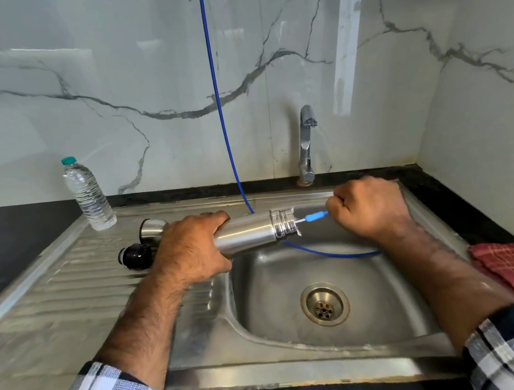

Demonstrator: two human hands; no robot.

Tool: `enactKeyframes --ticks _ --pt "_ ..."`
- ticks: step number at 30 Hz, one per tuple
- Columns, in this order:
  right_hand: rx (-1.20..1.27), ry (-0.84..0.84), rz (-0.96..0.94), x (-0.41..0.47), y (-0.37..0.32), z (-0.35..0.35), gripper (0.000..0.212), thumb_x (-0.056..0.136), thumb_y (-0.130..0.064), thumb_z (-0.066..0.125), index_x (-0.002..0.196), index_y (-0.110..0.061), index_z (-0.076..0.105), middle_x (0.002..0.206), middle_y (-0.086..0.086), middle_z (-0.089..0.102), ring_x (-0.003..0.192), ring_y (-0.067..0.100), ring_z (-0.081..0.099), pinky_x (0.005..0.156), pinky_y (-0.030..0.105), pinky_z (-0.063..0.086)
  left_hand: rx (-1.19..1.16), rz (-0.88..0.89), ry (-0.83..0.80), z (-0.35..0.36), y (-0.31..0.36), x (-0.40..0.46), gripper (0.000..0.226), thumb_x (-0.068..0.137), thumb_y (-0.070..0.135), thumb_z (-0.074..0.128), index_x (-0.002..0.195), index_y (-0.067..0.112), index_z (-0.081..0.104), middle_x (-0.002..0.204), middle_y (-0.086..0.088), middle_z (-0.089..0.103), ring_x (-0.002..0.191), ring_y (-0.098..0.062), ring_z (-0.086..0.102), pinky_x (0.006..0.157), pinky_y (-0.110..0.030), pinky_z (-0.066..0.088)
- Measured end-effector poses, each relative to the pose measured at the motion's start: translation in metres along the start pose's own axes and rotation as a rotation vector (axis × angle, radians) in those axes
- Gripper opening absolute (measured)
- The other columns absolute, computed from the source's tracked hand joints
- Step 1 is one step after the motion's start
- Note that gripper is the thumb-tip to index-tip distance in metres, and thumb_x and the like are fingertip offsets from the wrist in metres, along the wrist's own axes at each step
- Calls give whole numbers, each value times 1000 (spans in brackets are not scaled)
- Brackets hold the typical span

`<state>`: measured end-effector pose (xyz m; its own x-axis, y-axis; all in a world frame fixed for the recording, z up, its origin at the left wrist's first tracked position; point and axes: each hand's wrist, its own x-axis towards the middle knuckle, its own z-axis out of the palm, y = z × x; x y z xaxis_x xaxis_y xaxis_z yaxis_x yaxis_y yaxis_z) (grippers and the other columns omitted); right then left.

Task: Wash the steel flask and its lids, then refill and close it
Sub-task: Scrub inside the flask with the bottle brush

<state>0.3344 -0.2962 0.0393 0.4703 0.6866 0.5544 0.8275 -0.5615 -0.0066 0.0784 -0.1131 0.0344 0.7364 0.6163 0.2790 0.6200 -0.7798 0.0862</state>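
My left hand (pixel 192 249) grips the steel flask (pixel 249 232), held sideways over the sink's left rim with its threaded mouth pointing right. My right hand (pixel 370 207) is closed around the blue handle of a bottle brush (pixel 314 216); its white bristles are inside the mouth, with a few poking out. The steel cup lid (pixel 152 227) and the black stopper lid (pixel 134 255) lie on the ribbed drainboard (pixel 72 286), just left of my left hand.
The steel sink basin (pixel 272 286) with its drain (pixel 324 305) lies below the flask. A tap (pixel 307 141) stands at the back. A blue hose (pixel 221 111) hangs from above into the basin. A plastic water bottle (pixel 88 195) stands back left. A red checked cloth (pixel 513 267) lies at the right.
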Motion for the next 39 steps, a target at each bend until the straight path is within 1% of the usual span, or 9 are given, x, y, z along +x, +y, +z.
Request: enactKeyframes --ticks 2,4,7,12,18,22,27,33,39 --pt "-7 -336 112 6 1 2 45 95 -53 49 99 -17 76 104 14 75 95 36 70 72 35 45 49 21 -10 1 1 2 70 56 48 90 120 39 62 97 19 65 84 -12 56 89 -39 55" --pt "28 -420 133 1 8 5 48 97 -64 50 99 -23 73 101 6 73 97 31 69 76 36 46 59 28 -26 3 2 3 69 56 48 90 119 39 62 95 20 62 85 -11 56 92 -41 55" --pt "278 -64 -113 -12 18 11 47 95 -75 52 90 -31 66 85 -11 62 81 16 62 79 36 42 -6 -30 3 2 -1 2 71 55 47 91 120 38 63 92 18 63 82 -13 58 81 -33 52" --pt "264 369 -371 -5 21 18 20 102 -36 65 102 -21 79 96 -2 70 90 29 66 89 45 43 -132 -112 28 0 -7 2 72 50 45 94 116 38 66 85 17 64 77 -13 62 70 -28 51" --pt "189 454 -466 -9 17 6 23 103 -32 63 90 -19 78 80 -1 72 73 30 68 64 37 47 -227 -123 -15 -1 -15 0 72 48 39 95 114 39 67 85 18 68 75 -7 64 69 -28 57" --pt "201 173 -358 -9 14 -1 38 100 -48 52 72 -23 61 61 0 60 59 33 62 55 33 37 -135 -67 -17 -3 -15 -2 77 52 40 95 122 42 65 92 19 67 82 -12 64 76 -29 57" --pt "551 -681 65 4 17 -3 51 104 -41 64 60 -17 67 45 -7 50 46 8 44 60 30 36 75 50 -43 -3 -2 -1 72 56 45 88 123 41 61 102 18 68 93 -14 62 89 -37 54" --pt "294 145 -212 -9 17 13 31 93 -63 66 93 -33 71 89 -13 68 87 15 63 90 43 45 -85 -83 -50 0 2 1 75 51 48 92 119 40 63 91 18 67 82 -13 63 87 -40 58" --pt "202 267 -411 -7 21 8 25 96 -47 68 91 -25 78 83 -5 70 78 27 69 67 39 49 -136 -90 -51 4 -2 1 74 49 44 93 117 40 65 87 18 68 80 -13 64 86 -39 58"
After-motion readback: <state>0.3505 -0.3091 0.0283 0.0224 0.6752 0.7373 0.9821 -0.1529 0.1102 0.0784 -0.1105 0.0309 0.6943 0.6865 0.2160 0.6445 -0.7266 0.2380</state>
